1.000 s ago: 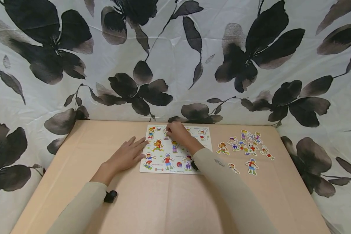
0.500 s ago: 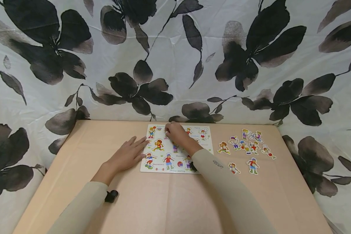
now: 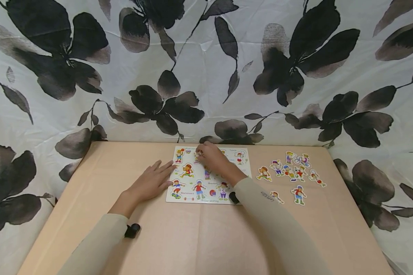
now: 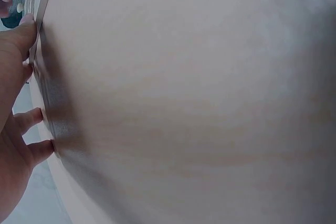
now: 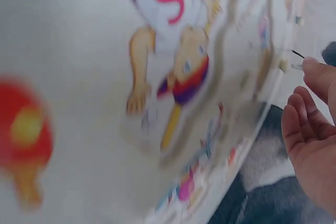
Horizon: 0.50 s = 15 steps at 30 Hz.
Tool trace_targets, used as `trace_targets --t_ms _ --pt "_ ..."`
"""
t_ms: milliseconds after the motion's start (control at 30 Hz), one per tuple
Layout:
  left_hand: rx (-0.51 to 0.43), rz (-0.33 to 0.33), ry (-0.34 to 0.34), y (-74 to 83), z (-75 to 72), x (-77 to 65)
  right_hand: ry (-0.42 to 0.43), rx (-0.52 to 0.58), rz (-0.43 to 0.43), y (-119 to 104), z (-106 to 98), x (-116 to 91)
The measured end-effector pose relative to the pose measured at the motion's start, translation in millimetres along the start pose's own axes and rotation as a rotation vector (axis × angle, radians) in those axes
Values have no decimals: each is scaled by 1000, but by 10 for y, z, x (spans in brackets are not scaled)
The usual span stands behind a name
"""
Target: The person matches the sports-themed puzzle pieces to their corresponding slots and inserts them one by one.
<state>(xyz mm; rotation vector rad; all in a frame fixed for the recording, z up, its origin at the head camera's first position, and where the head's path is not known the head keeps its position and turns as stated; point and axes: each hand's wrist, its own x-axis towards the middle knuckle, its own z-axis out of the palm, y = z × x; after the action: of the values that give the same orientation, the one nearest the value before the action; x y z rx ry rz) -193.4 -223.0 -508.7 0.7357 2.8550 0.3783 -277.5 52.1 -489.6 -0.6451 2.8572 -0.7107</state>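
In the head view, the right hand (image 3: pixel 211 156) is over the upper middle of the picture board (image 3: pixel 189 187), nearest a child figure (image 3: pixel 196 157) upright in the frame by its bent fingers; whether they grip anything, I cannot tell. The left hand (image 3: pixel 151 181), fingers extended and spread, rests at the board's left edge, gripping nothing. Loose cut-outs (image 3: pixel 289 173) lie right of centre, nearer the right hand.

The tabletop (image 3: pixel 172 236) looks smooth, the picture board (image 3: pixel 189 187) smooth; backdrop (image 3: pixel 206 61) creased cloth; sleeves (image 3: pixel 96 244) matt cloth.
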Motion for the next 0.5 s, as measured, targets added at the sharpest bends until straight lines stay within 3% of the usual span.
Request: trace_targets --t_ms 233,500 --pt "3 6 4 -12 -6 -12 32 93 -36 147 -257 -242" --pt "-11 -7 -4 -4 -4 -1 114 157 -19 537 -595 -593"
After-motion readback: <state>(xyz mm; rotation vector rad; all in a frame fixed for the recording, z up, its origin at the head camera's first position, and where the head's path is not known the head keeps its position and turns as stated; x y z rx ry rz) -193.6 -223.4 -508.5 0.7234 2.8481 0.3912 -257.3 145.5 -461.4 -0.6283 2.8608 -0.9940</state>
